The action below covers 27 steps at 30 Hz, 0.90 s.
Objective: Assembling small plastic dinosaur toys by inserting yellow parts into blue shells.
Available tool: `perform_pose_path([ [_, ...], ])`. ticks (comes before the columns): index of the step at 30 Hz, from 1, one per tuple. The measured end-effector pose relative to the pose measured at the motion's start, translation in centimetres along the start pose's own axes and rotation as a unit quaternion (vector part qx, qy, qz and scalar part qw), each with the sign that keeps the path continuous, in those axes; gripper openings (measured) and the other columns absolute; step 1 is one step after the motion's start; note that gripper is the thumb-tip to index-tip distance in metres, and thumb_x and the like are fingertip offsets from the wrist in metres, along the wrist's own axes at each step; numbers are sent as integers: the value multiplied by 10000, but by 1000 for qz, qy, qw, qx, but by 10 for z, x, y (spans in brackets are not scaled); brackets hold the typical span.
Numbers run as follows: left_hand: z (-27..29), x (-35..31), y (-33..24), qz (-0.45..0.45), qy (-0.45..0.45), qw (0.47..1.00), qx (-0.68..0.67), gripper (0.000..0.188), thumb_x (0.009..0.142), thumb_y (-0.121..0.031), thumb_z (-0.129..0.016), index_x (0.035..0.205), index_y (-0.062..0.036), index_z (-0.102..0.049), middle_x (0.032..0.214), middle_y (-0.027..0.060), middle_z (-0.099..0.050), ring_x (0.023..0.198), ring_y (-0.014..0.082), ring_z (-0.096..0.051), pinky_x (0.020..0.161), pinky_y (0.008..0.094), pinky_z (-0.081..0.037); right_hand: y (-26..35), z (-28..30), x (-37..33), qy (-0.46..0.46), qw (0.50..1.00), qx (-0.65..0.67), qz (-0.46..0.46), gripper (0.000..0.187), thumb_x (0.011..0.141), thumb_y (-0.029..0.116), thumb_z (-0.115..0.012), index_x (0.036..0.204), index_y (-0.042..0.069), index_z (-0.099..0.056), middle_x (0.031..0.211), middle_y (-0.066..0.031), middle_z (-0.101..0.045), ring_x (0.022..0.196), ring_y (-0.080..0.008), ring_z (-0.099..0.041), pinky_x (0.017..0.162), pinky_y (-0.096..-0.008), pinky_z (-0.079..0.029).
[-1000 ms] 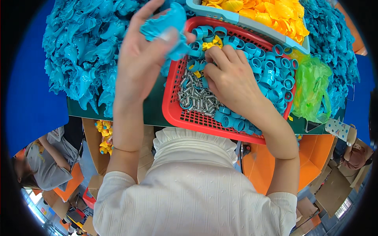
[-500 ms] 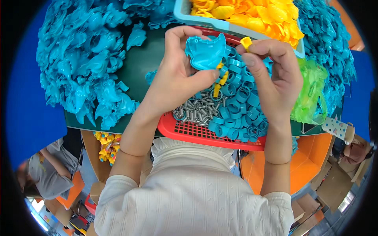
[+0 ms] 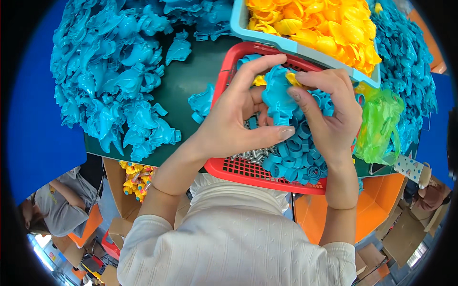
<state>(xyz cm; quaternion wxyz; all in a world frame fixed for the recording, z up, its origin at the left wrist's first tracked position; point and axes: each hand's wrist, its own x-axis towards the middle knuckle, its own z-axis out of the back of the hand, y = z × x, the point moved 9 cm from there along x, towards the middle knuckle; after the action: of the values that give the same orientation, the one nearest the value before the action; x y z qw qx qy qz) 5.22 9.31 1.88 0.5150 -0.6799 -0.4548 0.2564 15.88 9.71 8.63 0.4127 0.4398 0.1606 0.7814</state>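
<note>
My left hand (image 3: pixel 248 112) is closed round a blue molded plastic shell (image 3: pixel 278 93), its hollow side facing up and its narrow neck toward me. In my right hand (image 3: pixel 329 102) a small yellow plastic piece (image 3: pixel 293 79) is pinched between thumb and fingers. The yellow piece meets the shell's upper right edge; whether it is seated there I cannot tell. Both hands are above a red mesh basket (image 3: pixel 224 86). Inside the basket lie blue plastic rings (image 3: pixel 298 143) and small metal cylinders or springs (image 3: pixel 253 155), partly hidden by my hands.
A large heap of blue shells (image 3: pixel 109 71) covers the left of the green table (image 3: pixel 191 71). Behind the basket stands a light blue bin (image 3: pixel 267 38) of yellow pieces. At right are a green plastic bag (image 3: pixel 380 124) and another blue heap (image 3: pixel 405 71). A person (image 3: pixel 71 200) sits at lower left.
My right hand has brought the yellow piece against the blue shell. My left hand has turned the shell so its neck points toward me. The whole view has shifted slightly.
</note>
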Motion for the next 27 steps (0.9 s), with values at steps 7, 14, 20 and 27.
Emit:
perform_pose_path([
  [7, 6, 0, -15, -30, -29, 998, -38, 846, 676, 28, -706, 1367, -27, -221, 1104, 34, -478, 946, 91, -512, 749, 222, -434, -3, -6, 3, 6, 1000, 12, 23, 216, 673, -75, -689, 837, 27, -593, 844, -68, -608, 817, -190, -559, 724, -272, -426],
  [14, -1, -2, -17, -79, 29, 996, 30, 833, 654, 41, -726, 1359, -8, -286, 1165, 44, -378, 1036, 124, -482, 807, 245, -440, -14, -1, -4, -14, 996, 60, -58, 182, 686, -61, -693, 812, 26, -597, 799, -59, -591, 791, -156, -548, 705, -248, -419],
  [20, 1, -2, -20, -85, 7, 995, 54, 865, 647, 51, -725, 1371, 16, -253, 1226, 77, -384, 1100, 157, -466, 881, 282, -439, -14, -1, -5, -7, 995, 65, -73, 172, 699, -46, -691, 844, 7, -615, 822, -67, -597, 780, -159, -550, 711, -248, -425],
  [27, 12, -2, -20, -74, -3, 997, -27, 859, 636, 36, -728, 1361, 36, -266, 1247, 99, -396, 1101, 164, -475, 882, 280, -434, -12, -3, 1, 6, 992, 109, -66, 162, 725, -9, -661, 883, 13, -629, 854, -92, -625, 825, -231, -602, 726, -295, -471],
])
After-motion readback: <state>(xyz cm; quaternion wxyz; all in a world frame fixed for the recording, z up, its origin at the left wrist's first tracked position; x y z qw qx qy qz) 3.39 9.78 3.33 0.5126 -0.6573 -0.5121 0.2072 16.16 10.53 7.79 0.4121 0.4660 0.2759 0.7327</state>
